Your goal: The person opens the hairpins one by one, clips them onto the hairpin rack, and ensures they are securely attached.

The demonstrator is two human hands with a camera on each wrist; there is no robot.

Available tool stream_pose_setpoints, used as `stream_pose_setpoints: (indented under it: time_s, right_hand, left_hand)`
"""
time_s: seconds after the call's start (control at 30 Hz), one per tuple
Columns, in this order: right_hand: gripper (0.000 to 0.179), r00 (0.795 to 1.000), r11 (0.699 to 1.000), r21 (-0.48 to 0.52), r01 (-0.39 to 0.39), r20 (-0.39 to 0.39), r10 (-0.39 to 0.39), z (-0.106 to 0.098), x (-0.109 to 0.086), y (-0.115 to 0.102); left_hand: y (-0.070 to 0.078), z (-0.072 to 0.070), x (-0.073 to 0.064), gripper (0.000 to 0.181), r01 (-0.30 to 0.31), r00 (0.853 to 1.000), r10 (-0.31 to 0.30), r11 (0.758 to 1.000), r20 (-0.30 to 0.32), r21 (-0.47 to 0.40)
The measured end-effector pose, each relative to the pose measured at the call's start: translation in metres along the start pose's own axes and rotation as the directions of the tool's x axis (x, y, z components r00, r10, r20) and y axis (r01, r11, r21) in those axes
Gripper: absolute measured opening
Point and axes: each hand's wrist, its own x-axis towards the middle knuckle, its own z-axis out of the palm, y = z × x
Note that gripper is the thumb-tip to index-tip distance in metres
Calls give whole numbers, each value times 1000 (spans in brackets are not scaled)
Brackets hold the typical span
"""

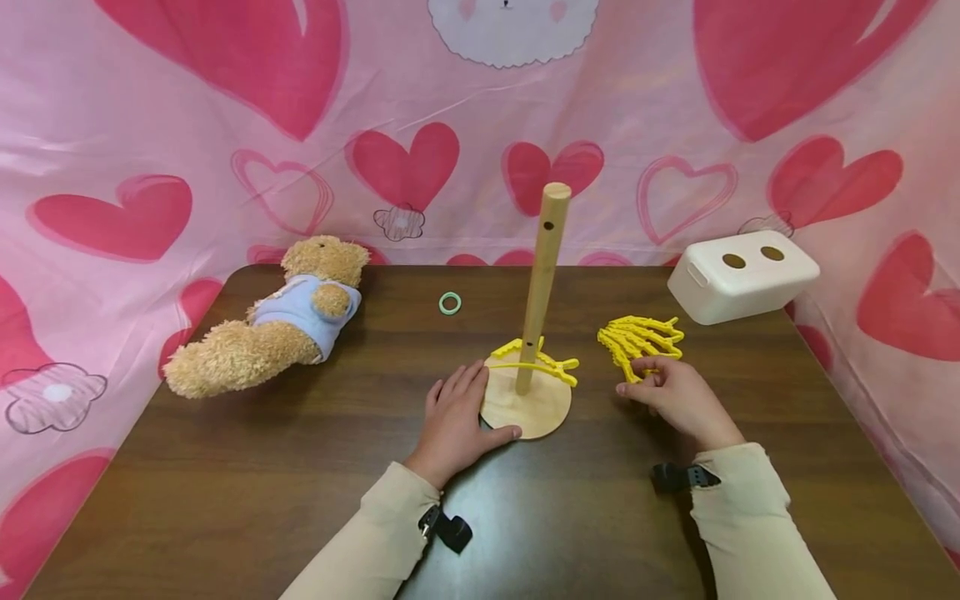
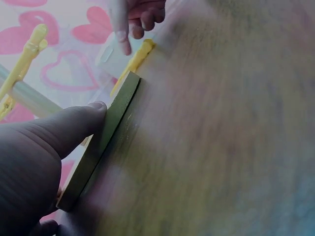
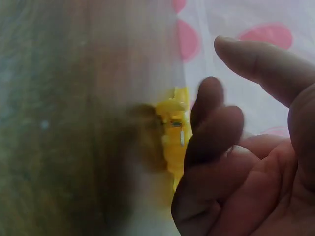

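Twelve o'clock is straight away from the person. The right hand (image 1: 678, 396) has its thumb apart from its bent fingers and pinches nothing; I can't tell if it touches the yellow sticks (image 1: 641, 335). They lie in a bunch on the bench (image 1: 337, 467), at eleven o'clock from that hand, and most run from nine to three o'clock. The right hand is much nearer to them. The left hand (image 1: 457, 417) spreads its thumb and fingers at the edge of the round base (image 1: 528, 418). The wooden pole (image 1: 542, 283) stands on that base, and the bunch is at two o'clock from it.
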Motion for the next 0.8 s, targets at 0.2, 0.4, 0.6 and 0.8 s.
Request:
stream_pose_setpoints:
  time_s: [0.2,0.4,0.6,0.8]
  right_hand:
    - [78,999,1000,7,-23,40,22,7,4,2]
    - [74,997,999,5,46,66,-46,17,8,0]
    - [63,996,998,3,62,65,-62,21,11,0]
    - [62,1000,999,-38,7,22,-6,22,11,1]
  left_hand:
    - [0,0,0,103,4,1000,-4,1000,1,-7]
    - [0,-1,0,103,1,1000,-1,1000,2,-8]
    - [0,-2,1,103,-1,1000,1,1000,2,-2]
    - [1,-2,1,103,8,1000,-8,1000,12,2]
